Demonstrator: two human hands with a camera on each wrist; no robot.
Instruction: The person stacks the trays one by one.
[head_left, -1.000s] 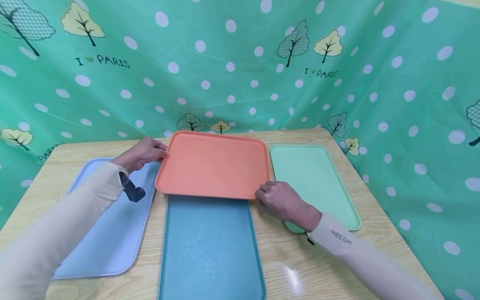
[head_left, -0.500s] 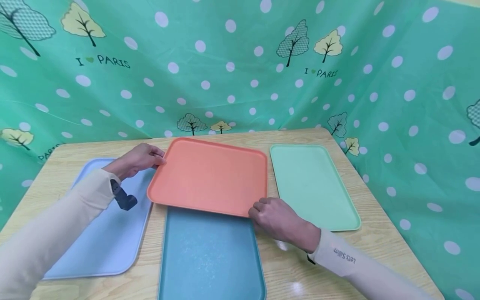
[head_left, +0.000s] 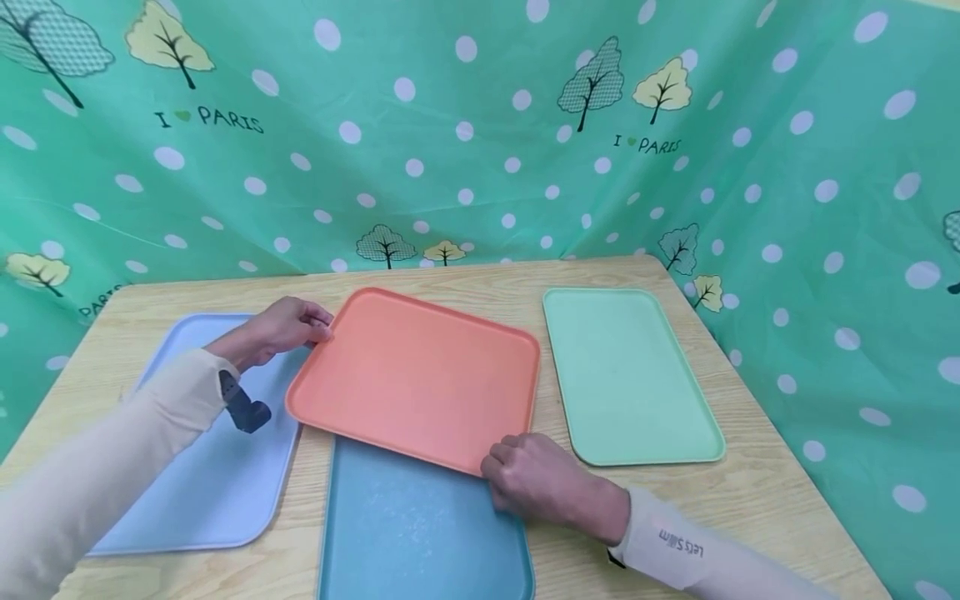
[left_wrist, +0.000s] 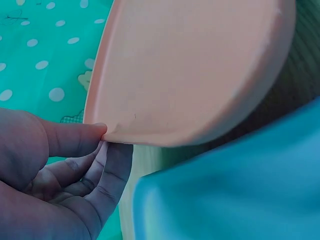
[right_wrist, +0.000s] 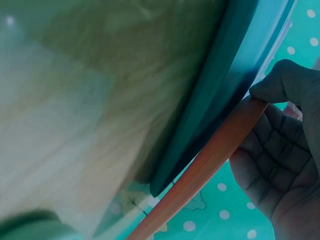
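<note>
An orange-pink tray [head_left: 420, 375] is held slantwise above the far part of a dark blue tray [head_left: 420, 525], covering it there. My left hand [head_left: 281, 327] pinches its left rim; in the left wrist view the thumb [left_wrist: 77, 139] lies on top with fingers beneath. At the near right corner my right hand [head_left: 543, 483] grips the rim, thumb [right_wrist: 275, 87] against the curled fingers in the right wrist view. The right wrist view shows the orange tray's edge [right_wrist: 200, 170] apart from the blue tray's edge [right_wrist: 205, 100] along part of its length.
A light blue tray [head_left: 217, 467] lies at the left, partly under my left forearm. On the right lies a pale green tray [head_left: 630, 375]. All are on a wooden table [head_left: 600, 550], with a green dotted curtain [head_left: 450, 125] behind and at the sides.
The orange-pink tray has come nearer and turned, its right end swinging toward me. My right hand has moved nearer and slightly left with it; my left hand has moved slightly nearer.
</note>
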